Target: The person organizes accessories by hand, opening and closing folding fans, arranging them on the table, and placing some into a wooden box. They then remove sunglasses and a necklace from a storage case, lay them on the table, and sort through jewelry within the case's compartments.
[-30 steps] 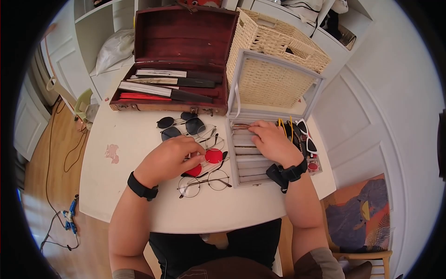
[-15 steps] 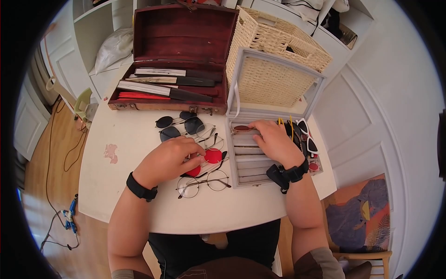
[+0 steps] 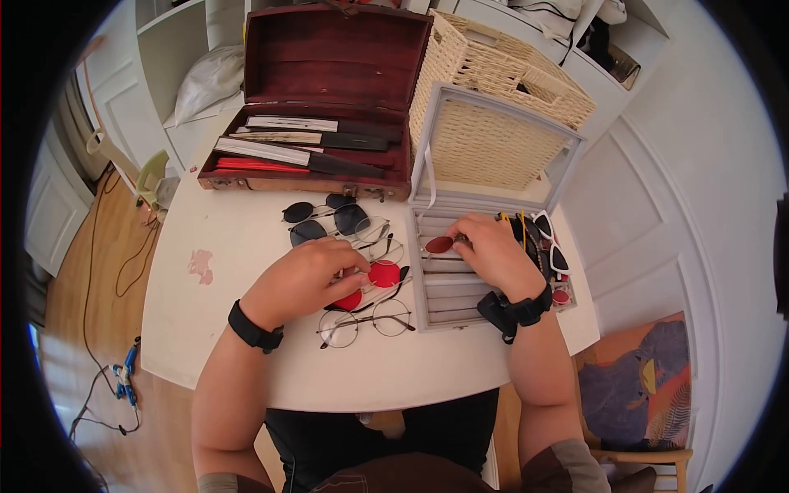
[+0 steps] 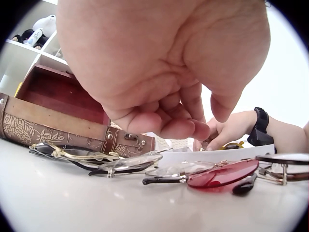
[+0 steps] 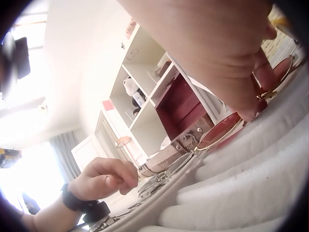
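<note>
My right hand pinches a pair of sunglasses with oval brownish-red lenses near the bridge, over the padded rows of a grey glasses case. In the right wrist view, a thin gold rim edges the red lens. My left hand hovers with loosely bent fingers and holds nothing. Under it, partly hidden, lie round glasses with bright red lenses. Clear round glasses lie in front of them. Dark-lensed sunglasses and more clear ones spread out behind.
White-framed sunglasses and other eyewear crowd the case's right side, whose windowed lid stands raised. A dark red wooden chest with folding fans stands open behind. A woven basket backs the case lid.
The oval sunglasses have tipped up, so a lens now faces the camera, and have moved slightly toward me with my right hand. My left hand has stayed nearly still.
</note>
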A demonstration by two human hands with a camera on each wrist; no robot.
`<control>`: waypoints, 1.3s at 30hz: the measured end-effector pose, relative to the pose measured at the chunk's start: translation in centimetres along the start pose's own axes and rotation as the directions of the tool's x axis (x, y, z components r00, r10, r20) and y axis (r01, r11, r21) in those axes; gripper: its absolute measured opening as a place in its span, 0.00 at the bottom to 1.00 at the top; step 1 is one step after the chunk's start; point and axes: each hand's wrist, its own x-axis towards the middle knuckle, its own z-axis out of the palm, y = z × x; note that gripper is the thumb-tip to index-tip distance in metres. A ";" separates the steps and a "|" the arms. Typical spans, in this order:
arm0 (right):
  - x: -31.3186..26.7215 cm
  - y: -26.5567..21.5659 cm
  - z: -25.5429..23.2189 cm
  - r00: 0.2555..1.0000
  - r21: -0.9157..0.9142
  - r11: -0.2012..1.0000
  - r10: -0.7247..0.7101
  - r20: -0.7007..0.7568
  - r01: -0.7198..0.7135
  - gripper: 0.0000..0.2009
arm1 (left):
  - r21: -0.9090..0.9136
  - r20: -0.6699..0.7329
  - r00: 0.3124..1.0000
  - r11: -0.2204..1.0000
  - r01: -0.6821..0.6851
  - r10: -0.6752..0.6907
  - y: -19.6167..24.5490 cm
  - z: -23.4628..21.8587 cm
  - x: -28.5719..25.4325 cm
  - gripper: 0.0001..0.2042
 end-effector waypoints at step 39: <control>-4.3 -10.4 3.2 0.802 0.108 0.810 -0.586 0.115 0.576 0.01 | 0.018 -0.016 1.000 1.000 0.021 -0.021 -1.1 0.4 -0.3 0.07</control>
